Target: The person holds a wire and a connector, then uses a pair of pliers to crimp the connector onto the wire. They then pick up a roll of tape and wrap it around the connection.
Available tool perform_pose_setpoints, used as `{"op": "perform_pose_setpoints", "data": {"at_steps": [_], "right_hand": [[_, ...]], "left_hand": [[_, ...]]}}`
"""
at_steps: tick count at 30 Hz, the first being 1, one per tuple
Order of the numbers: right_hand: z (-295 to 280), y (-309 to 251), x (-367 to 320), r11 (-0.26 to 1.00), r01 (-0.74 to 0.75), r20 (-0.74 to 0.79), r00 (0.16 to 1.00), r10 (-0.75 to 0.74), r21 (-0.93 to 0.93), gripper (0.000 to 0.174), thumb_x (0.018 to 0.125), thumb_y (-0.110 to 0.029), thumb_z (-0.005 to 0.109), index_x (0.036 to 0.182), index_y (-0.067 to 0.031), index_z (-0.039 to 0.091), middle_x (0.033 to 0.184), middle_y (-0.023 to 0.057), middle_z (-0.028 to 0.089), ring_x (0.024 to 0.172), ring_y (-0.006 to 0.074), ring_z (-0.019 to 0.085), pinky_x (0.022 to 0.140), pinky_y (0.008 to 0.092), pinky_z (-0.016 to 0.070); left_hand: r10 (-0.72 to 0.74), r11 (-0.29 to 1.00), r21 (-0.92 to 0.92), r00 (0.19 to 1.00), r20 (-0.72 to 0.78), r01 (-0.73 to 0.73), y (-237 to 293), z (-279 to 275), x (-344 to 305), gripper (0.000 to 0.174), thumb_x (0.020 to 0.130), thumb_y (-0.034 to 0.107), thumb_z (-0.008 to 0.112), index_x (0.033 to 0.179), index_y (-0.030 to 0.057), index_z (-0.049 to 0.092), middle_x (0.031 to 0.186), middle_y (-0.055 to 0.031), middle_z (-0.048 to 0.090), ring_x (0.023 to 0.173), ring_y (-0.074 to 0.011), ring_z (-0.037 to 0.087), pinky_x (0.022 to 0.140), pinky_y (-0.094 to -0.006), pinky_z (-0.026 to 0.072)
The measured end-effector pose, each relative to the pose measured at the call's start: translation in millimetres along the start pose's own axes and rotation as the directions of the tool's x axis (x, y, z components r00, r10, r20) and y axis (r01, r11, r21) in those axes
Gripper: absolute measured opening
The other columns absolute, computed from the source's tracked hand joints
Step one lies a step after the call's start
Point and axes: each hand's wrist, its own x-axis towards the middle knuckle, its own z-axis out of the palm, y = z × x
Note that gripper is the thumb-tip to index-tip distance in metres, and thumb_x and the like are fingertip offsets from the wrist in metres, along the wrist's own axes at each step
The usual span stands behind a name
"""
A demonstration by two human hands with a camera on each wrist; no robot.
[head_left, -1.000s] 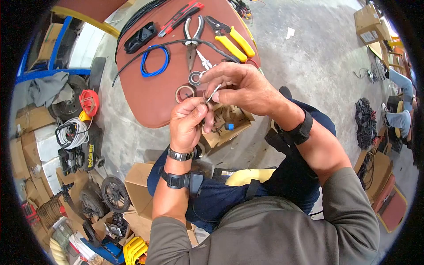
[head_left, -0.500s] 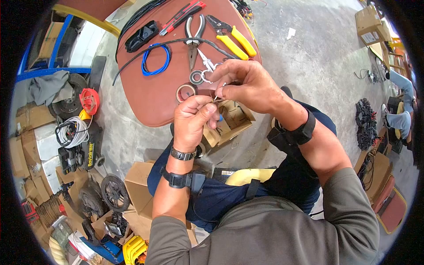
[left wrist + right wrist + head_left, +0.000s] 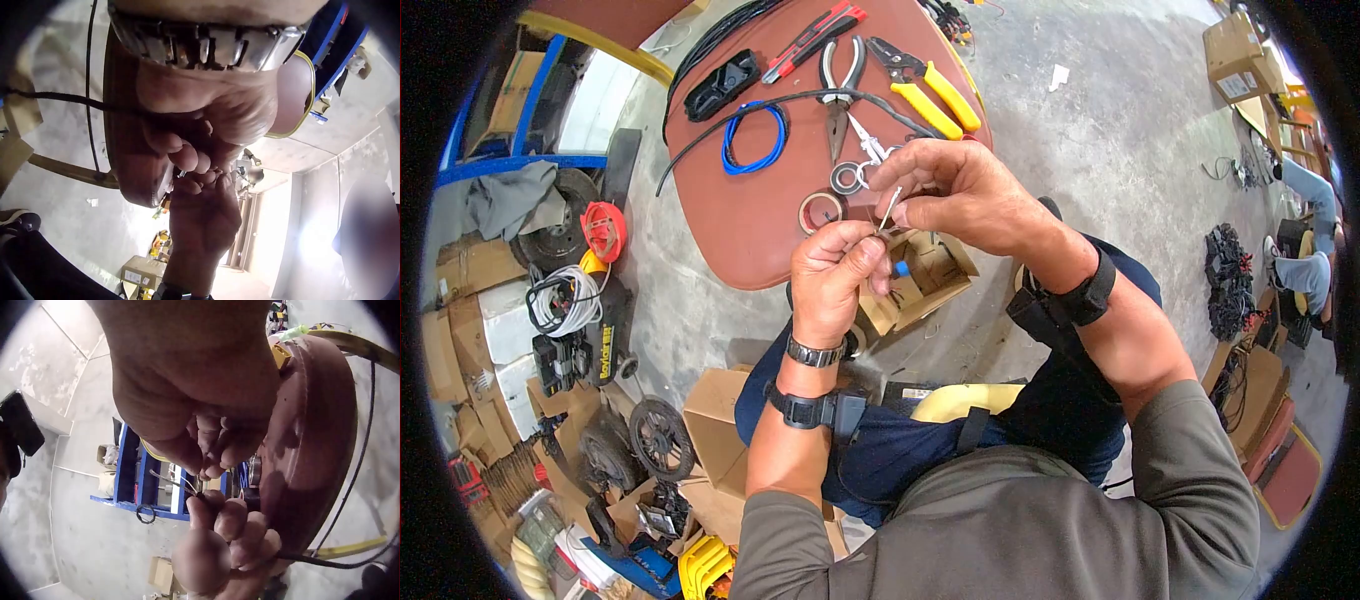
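My left hand (image 3: 835, 275) pinches the end of a thin black cable, with thumb and forefinger close behind the split end. From that end, in the right wrist view, a twisted bare strand (image 3: 165, 479) and a thin white wire (image 3: 187, 483) fan out. My right hand (image 3: 965, 195) is just above, its thumb and fingertips pinching among the fine wires at the cable end; the fingers partly hide them. Black cable (image 3: 325, 564) trails out of the left hand's lower side. Beyond the hands, scissors (image 3: 870, 150) and tape rolls (image 3: 820, 212) lie on the brown padded seat (image 3: 740, 235).
Long-nose pliers (image 3: 837, 100), yellow-handled wire strippers (image 3: 930, 95), a red utility knife (image 3: 815, 40) and a blue wire coil (image 3: 755, 140) are on the seat. An open cardboard box (image 3: 925, 295) sits below the hands. Wheels (image 3: 662, 438) and cartons crowd the left floor.
The right hand shifted slightly back and forth at the cable end, and the pale wire between the hands now stands more upright. The left hand moved slightly right.
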Motion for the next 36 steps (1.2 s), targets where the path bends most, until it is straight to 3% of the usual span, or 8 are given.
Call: {"op": "perform_pose_setpoints", "data": {"at_steps": [11, 22, 28, 36], "right_hand": [[-3.4, 0.8, -0.4, 0.999, 0.029, -0.053, 0.998, -0.03, -0.014, 0.029, 0.085, 0.004, 0.065, 0.114, 0.0011, 0.063, 0.089, 0.0057, 0.07, 0.081, 0.0107, 0.067, 0.076, 0.0243, 0.056], [1.9, -3.6, -0.9, 0.998, 0.04, -0.054, 0.998, -0.042, -0.047, 0.011, 0.086, 0.003, 0.063, 0.097, 0.0003, 0.064, 0.083, 0.0017, 0.066, 0.078, 0.0078, 0.063, 0.072, 0.0242, 0.0528], [-0.2, 0.5, -0.6, 0.989, 0.076, -0.067, 0.994, -0.085, -0.123, 0.007, 0.086, 0.002, 0.063, 0.092, -0.0008, 0.065, 0.081, 0.0001, 0.064, 0.075, 0.0067, 0.061, 0.07, 0.0233, 0.0515], [-1.1, 2.3, 1.0, 0.982, 0.059, -0.095, 0.992, -0.077, -0.177, 0.006, 0.085, 0.001, 0.064, 0.09, -0.0012, 0.067, 0.08, -0.0005, 0.064, 0.074, 0.0057, 0.06, 0.067, 0.0224, 0.0496]], "left_hand": [[0.019, 1.0, -0.021, 0.999, 0.03, -0.018, 1.1, 3.5, 2.0, 0.023, 0.095, 0.021, 0.06, 0.095, -0.0018, 0.062, 0.067, -0.0094, 0.06, 0.052, -0.0165, 0.054, 0.048, -0.0247, 0.0423], [-0.09, 0.981, -0.163, 0.993, 0.076, 0.101, -2.3, 1.6, 0.7, 0.019, 0.096, 0.019, 0.06, 0.097, -0.0005, 0.063, 0.067, -0.0074, 0.062, 0.048, -0.0117, 0.05, 0.042, -0.0224, 0.0383], [-0.035, 0.997, 0.069, 0.999, -0.024, 0.037, -4.1, 6.1, -0.6, 0.018, 0.095, 0.017, 0.061, 0.101, 0.0002, 0.061, 0.069, -0.0076, 0.062, 0.049, -0.0124, 0.052, 0.045, -0.022, 0.0409], [0.038, 0.997, 0.067, 0.999, -0.01, -0.037, -7.7, 5.6, 0.5, 0.017, 0.089, 0.005, 0.067, 0.104, 0.0006, 0.061, 0.072, -0.006, 0.062, 0.054, -0.0118, 0.056, 0.047, -0.0219, 0.0435]]}}
